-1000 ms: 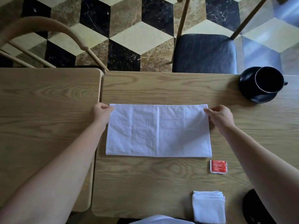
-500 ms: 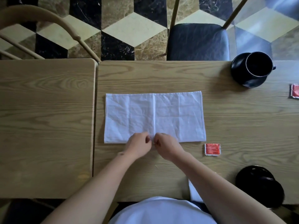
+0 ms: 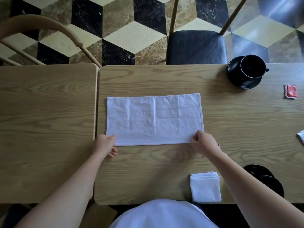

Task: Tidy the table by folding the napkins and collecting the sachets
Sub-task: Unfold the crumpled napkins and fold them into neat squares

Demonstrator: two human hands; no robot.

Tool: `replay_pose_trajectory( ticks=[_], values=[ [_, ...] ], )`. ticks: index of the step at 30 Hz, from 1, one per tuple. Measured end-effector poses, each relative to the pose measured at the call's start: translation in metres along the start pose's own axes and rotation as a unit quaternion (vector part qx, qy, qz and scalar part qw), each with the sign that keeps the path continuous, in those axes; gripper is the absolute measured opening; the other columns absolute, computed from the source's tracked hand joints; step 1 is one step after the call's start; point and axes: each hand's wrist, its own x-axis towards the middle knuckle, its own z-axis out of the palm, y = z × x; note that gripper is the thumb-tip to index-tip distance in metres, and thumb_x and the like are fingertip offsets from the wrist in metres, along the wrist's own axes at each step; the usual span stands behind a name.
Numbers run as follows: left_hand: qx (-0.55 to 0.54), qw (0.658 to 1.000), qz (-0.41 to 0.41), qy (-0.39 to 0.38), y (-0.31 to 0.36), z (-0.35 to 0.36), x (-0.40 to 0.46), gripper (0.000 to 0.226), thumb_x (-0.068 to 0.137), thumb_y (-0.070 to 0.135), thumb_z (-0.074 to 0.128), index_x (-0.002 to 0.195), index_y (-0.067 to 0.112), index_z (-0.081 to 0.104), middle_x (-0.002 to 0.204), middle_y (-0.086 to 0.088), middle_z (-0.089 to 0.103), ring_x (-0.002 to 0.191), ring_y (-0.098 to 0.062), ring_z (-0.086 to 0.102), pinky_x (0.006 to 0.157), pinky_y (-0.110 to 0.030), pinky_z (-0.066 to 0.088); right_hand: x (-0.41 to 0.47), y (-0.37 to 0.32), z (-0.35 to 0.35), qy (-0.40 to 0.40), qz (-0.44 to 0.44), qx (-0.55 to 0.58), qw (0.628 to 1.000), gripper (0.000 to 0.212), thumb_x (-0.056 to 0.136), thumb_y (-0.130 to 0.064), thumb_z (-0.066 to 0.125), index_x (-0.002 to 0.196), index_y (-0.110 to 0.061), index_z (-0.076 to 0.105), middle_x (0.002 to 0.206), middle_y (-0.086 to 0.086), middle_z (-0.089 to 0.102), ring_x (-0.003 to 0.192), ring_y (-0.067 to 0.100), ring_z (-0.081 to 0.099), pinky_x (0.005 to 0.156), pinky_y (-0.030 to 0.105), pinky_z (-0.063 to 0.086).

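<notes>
so both hands just slid out from the middle, left hand (image 3: 105,144) and right hand (image 3: 203,142) now pinching the 7 and 5 o'clock corners of the white rectangular cloth napkin (image 3: 154,119) mid-table, guessing another fold's coming

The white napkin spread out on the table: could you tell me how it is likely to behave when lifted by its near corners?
The white napkin looks like thin creased cloth, so it will probably hang limp and sag between the left hand and the right hand. It seems light. Its existing centre crease suggests it should fold readily there, like the folded napkin nearby.
</notes>
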Motion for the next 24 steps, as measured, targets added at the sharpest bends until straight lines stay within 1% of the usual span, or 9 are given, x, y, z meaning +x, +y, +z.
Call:
replay_pose_trajectory(
  ticks=[4,7,9,11,13,15,17,21,24],
  values=[
    [-0.063,0.997,-0.03,0.017,0.012,0.014,-0.023,0.028,0.087,0.023,0.049,0.07,0.003,0.06,0.051,-0.011,0.067,0.04,-0.023,0.065,0.04,-0.022,0.043,0.003,-0.008,-0.012,-0.048,-0.011,-0.019,0.999,0.009,0.084,-0.021,0.05,0.083,-0.015,0.056,0.082,0.006,0.064,0.061,0.026,0.057,0.045,0.026,0.032],
    [-0.206,0.974,-0.096,-0.007,0.033,0.047,-0.055,0.025,0.085,0.021,0.05,0.062,0.012,0.054,0.043,-0.004,0.059,0.031,-0.015,0.056,0.038,-0.015,0.034,0.022,-0.023,-0.035,0.006,-0.05,-0.014,0.999,0.005,0.082,-0.021,0.054,0.079,-0.019,0.059,0.083,0.004,0.064,0.076,0.027,0.061,0.056,0.03,0.04],
    [-0.402,0.887,-0.208,-0.092,0.047,0.083,-0.076,0.028,0.088,0.016,0.047,0.06,0.015,0.048,0.037,-0.004,0.053,0.029,-0.017,0.053,0.036,-0.015,0.041,0.046,-0.038,-0.052,0.082,-0.106,-0.004,0.991,0.012,0.087,-0.02,0.059,0.098,-0.017,0.064,0.102,0.007,0.064,0.099,0.031,0.06,0.069,0.033,0.042],
    [-0.504,0.792,-0.3,-0.17,0.061,0.123,-0.102,0.03,0.093,0.015,0.046,0.064,0.008,0.05,0.045,-0.011,0.059,0.036,-0.023,0.061,0.036,-0.029,0.052,0.072,-0.054,-0.07,0.123,-0.157,-0.02,0.98,0.031,0.089,-0.019,0.063,0.12,-0.013,0.061,0.123,0.01,0.06,0.116,0.034,0.051,0.083,0.038,0.045],
    [-0.505,0.759,-0.337,-0.235,0.073,0.158,-0.129,0.024,0.095,0.016,0.05,0.081,-0.004,0.055,0.076,-0.024,0.066,0.063,-0.034,0.066,0.048,-0.04,0.059,0.094,-0.07,-0.087,0.11,-0.184,-0.071,0.974,0.043,0.09,-0.021,0.067,0.131,-0.015,0.056,0.134,0.009,0.055,0.122,0.035,0.045,0.09,0.044,0.048],
    [-0.494,0.754,-0.346,-0.262,0.084,0.182,-0.147,0.023,0.097,0.015,0.052,0.104,-0.007,0.051,0.111,-0.025,0.059,0.09,-0.04,0.061,0.068,-0.046,0.058,0.111,-0.082,-0.097,0.067,-0.189,-0.136,0.97,0.049,0.089,-0.025,0.071,0.134,-0.017,0.052,0.137,0.008,0.052,0.125,0.034,0.043,0.093,0.046,0.047],
    [-0.491,0.761,-0.338,-0.256,0.091,0.199,-0.153,0.02,0.098,0.015,0.058,0.107,-0.001,0.051,0.117,-0.021,0.056,0.099,-0.039,0.058,0.081,-0.045,0.052,0.121,-0.091,-0.101,0.044,-0.176,-0.185,0.966,0.047,0.089,-0.027,0.072,0.129,-0.016,0.049,0.131,0.009,0.055,0.123,0.033,0.044,0.093,0.046,0.041],
    [-0.483,0.77,-0.352,-0.225,0.107,0.213,-0.151,0.022,0.087,0.021,0.075,0.085,0.008,0.058,0.077,-0.006,0.06,0.068,-0.016,0.055,0.059,-0.024,0.046,0.127,-0.103,-0.109,0.004,-0.154,-0.297,0.943,0.02,0.088,-0.032,0.065,0.103,-0.019,0.06,0.102,0.005,0.061,0.11,0.029,0.049,0.082,0.042,0.029],
    [-0.496,0.772,-0.348,-0.192,0.11,0.216,-0.15,0.018,0.09,0.013,0.068,0.079,0.01,0.054,0.067,-0.003,0.048,0.054,-0.014,0.042,0.053,-0.022,0.037,0.123,-0.106,-0.115,-0.011,-0.167,-0.325,0.931,0.015,0.087,-0.032,0.064,0.098,-0.023,0.069,0.105,0.003,0.059,0.107,0.027,0.045,0.081,0.04,0.029]
  ],
)
